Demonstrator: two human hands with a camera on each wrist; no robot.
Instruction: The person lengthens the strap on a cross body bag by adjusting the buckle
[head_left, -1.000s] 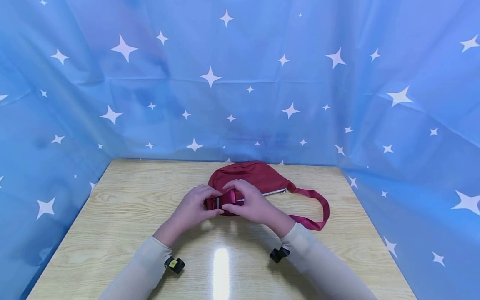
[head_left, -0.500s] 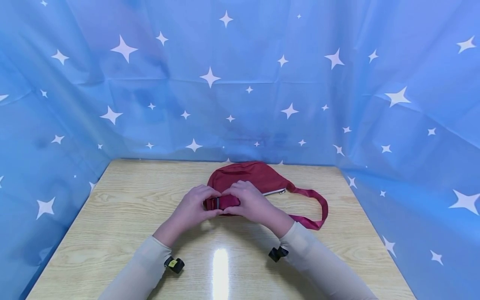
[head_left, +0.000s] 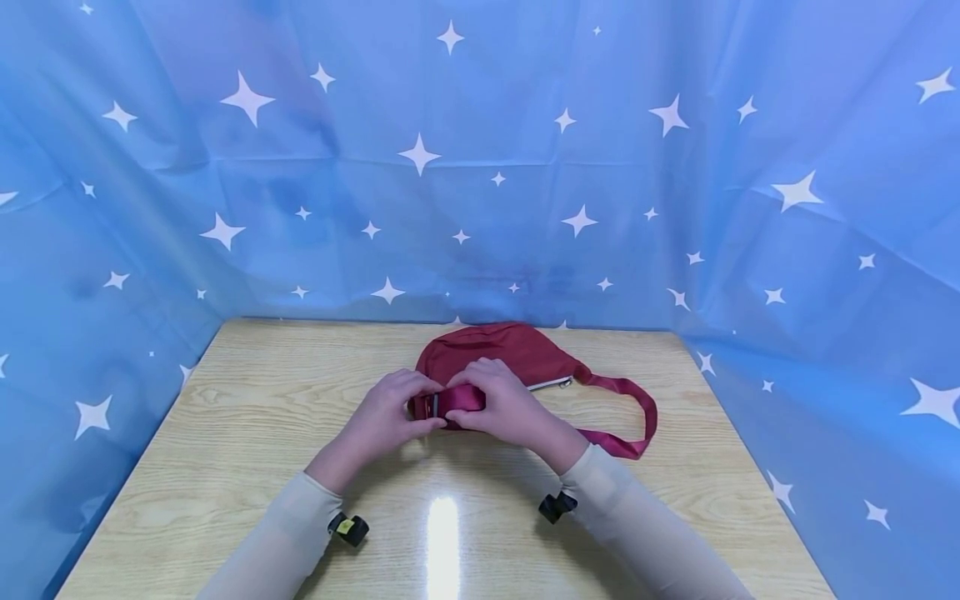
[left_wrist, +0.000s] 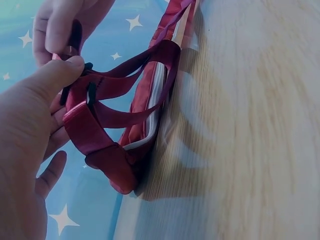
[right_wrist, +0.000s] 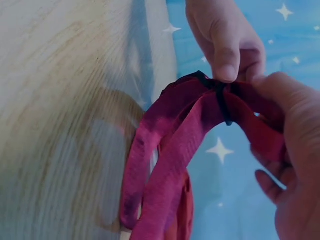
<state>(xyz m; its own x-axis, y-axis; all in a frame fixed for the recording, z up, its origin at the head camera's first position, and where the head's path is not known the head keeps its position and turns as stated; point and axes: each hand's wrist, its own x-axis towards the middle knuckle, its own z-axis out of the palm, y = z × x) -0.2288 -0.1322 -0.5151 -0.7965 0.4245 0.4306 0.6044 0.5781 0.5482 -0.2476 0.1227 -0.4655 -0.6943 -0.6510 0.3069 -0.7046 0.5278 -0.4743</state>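
Note:
A dark red waist bag (head_left: 506,348) lies at the back of the table, its zip towards the person. Just in front of it, both hands hold its red webbing strap (head_left: 467,398). My left hand (head_left: 386,410) pinches the strap at a black slider buckle (right_wrist: 223,102), the thumb on top in the right wrist view. Close beside it, my right hand (head_left: 504,406) grips a bent part of the strap between thumb and fingers. Several strands of strap hang from the buckle towards the bag in the left wrist view. The fingertips behind the strap are partly hidden.
A loop of strap (head_left: 651,417) lies on the wooden table (head_left: 270,450) right of the bag. A blue star-patterned cloth (head_left: 480,200) hangs behind and at both sides. Black wrist cameras sit on both sleeves.
My right hand's fingers drew together over the strap near the left hand, then shifted slightly right, showing more strap. My left hand stays at the buckle. The bag has barely moved.

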